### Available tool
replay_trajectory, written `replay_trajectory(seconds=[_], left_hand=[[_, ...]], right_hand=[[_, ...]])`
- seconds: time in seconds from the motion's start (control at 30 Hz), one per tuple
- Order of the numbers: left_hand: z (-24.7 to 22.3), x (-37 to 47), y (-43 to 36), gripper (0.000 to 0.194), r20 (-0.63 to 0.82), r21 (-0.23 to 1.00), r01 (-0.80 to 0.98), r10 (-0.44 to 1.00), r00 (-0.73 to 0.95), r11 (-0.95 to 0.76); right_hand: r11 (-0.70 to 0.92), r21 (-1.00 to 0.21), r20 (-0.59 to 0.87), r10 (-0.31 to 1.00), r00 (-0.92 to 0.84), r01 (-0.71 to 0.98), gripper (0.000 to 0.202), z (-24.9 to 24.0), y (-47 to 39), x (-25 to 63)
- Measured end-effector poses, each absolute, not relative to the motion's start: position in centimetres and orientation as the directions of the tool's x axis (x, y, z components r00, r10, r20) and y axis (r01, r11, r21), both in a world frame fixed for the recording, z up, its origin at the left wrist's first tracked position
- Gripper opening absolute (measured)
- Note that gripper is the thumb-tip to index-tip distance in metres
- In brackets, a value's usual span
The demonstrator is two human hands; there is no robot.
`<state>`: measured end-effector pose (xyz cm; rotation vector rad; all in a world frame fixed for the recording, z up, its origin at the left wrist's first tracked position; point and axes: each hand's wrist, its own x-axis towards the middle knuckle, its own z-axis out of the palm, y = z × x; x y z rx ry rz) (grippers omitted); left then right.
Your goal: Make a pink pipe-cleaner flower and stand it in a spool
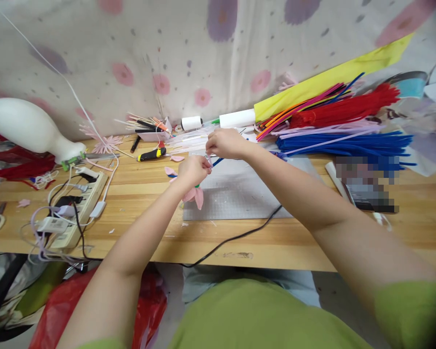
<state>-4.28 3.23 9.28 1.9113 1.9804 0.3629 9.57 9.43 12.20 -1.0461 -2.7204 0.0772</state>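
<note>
Over the left part of a grey cutting mat (240, 194), my two hands meet with their fingertips close together. My left hand (195, 170) is closed in a pinch on a small pale purple piece. My right hand (225, 143), just above and to the right, has its fingers pressed together at the top of that same piece. A pink petalled flower (195, 196) with a bit of green shows below my left hand, partly hidden by it. Dark blue stems (218, 162) show beside the fingers. A loose pink petal (177, 158) lies behind my left hand.
Blue (341, 144) and red pipe cleaners (349, 107) lie at the back right, near a phone-like object (370, 194). A power strip (83, 208) with cables sits left. A black cable (232, 238) crosses the front. A yellow-black cutter (151, 154) lies behind.
</note>
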Motion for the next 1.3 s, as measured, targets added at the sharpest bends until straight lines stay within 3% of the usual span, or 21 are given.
replay_trajectory(seconds=[0.2,0.37,0.47,0.53,0.6,0.67,0.73,0.87,1.0,1.1,1.17,1.3], left_hand=[[9.3,-3.7,2.5,0.015,-0.003,0.301,0.950,0.996,0.089,-0.084],[9.4,-3.4,1.9,0.027,0.070,0.307,0.937,0.986,0.153,-0.167],[9.6,-3.3,1.7,0.027,0.044,0.318,0.933,0.986,0.164,-0.169],[9.4,-3.7,2.0,0.023,0.006,0.382,0.918,0.994,0.110,-0.104],[9.0,-4.5,2.5,0.024,-0.023,0.532,0.846,0.999,0.027,-0.011],[8.6,-5.6,3.2,0.026,-0.044,0.713,0.698,0.997,-0.060,0.073],[8.5,-6.5,3.6,0.027,-0.063,0.844,0.522,0.989,-0.136,0.126],[9.3,-7.1,3.6,0.030,-0.173,0.950,0.234,0.973,-0.152,0.205],[9.9,-6.6,3.2,0.027,-0.250,0.951,0.175,0.967,-0.057,0.256],[9.2,-6.7,3.3,0.030,-0.253,0.928,0.257,0.963,-0.096,0.269],[8.6,-7.0,3.6,0.027,-0.215,0.882,0.394,0.964,-0.155,0.260],[8.6,-6.6,3.9,0.018,-0.105,0.616,0.761,0.979,-0.176,0.203]], right_hand=[[0.613,-0.155,-0.171,0.756,-0.633,0.774,0.020,11.1,11.5,8.1],[0.562,-0.203,-0.513,0.636,-0.576,0.802,0.024,11.3,12.5,7.4],[0.517,-0.230,-0.588,0.602,-0.541,0.825,0.021,11.9,12.9,7.2],[0.536,-0.232,-0.482,0.662,-0.574,0.812,0.020,12.4,12.5,7.5],[0.604,-0.225,-0.160,0.752,-0.640,0.765,0.023,12.6,11.4,8.1],[0.672,-0.230,0.243,0.740,-0.627,0.703,0.027,12.4,9.5,9.1],[0.695,-0.291,0.448,0.706,-0.548,0.657,0.029,11.3,7.2,10.2],[0.644,-0.479,0.454,0.763,-0.460,0.597,0.031,7.5,4.7,11.1],[0.586,-0.560,0.279,0.799,-0.532,0.586,0.034,5.0,6.1,10.5],[0.552,-0.555,0.171,0.808,-0.563,0.623,0.026,4.9,7.3,10.3],[0.610,-0.512,0.224,0.774,-0.592,0.605,0.026,5.4,7.4,10.4],[0.744,-0.309,0.345,0.668,-0.659,0.593,0.027,7.3,6.7,10.7]])
